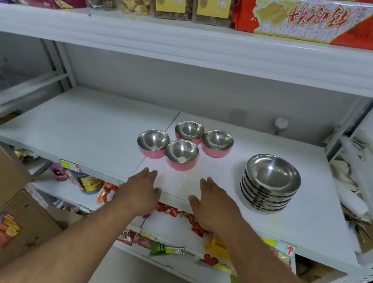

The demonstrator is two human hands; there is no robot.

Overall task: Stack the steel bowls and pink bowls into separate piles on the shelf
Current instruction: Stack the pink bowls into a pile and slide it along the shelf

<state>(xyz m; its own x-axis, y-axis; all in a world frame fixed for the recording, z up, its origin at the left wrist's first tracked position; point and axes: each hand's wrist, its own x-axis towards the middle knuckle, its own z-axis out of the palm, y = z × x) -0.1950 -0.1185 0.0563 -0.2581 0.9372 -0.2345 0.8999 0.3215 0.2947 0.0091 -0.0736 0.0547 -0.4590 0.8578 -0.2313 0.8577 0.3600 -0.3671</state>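
While both hands reach over the front edge of the white shelf [84,124], the left hand [141,192] and right hand [212,207] are flat, open and empty. Four pink bowls [182,153] sit apart just past them. The steel bowls [270,182] are piled up at the right.

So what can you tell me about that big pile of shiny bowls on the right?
The stack of steel bowls is a neat pile of wide, shallow, shiny grey metal bowls, nested one inside another, all upright. About six or seven rims show down its side. The top bowl is empty and reflects the light. The pile stands on the white shelf, to the right of the four pink bowls and apart from them. Neither hand touches it; the right hand is nearest, open near the shelf's front edge.
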